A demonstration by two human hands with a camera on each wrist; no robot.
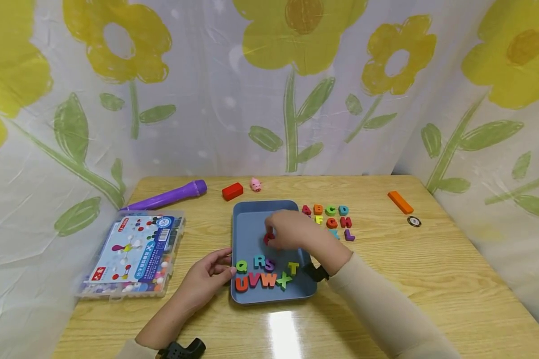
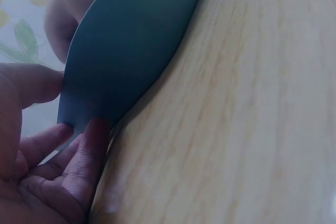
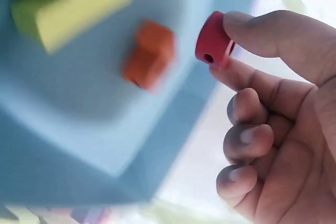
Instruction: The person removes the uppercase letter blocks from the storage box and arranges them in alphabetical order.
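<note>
We held a small red letter block point(image 1: 268, 238) over the middle of the blue tray point(image 1: 251, 219). Our right hand point(image 1: 292, 230) had it in a pinch grip, thumb on one side and first finger on the other, with the other fingers curled in. In the right wrist view the same red block point(image 3: 214, 40) sat between thumb and finger, above the tray floor point(image 3: 63, 108). We could not tell which letter it was.

Our left hand point(image 1: 205, 279) was at the tray's left edge. The thumb and fingertips touched the rim, and the fingers were only loosely bent. The left wrist view showed the fingers point(image 2: 79, 150) against the tray's side wall point(image 2: 126, 40).

Inside the tray, near the front, lay more letters: a green Q point(image 1: 241, 266), a blue R point(image 1: 259, 261), a purple S point(image 1: 269, 265), a yellow T point(image 1: 293, 268), an orange U point(image 1: 241, 283), and a green X point(image 1: 283, 280).

More letters point(image 1: 331, 219) lay in rows on the desk point(image 1: 431, 279) just right of the tray.

Farther back were a red block point(image 1: 232, 191), a pink pig point(image 1: 255, 184) and a purple tube point(image 1: 167, 196). A clear box of beads point(image 1: 132, 254) sat to the left. An orange block point(image 1: 400, 202) and a small round thing point(image 1: 414, 222) lay far right.
</note>
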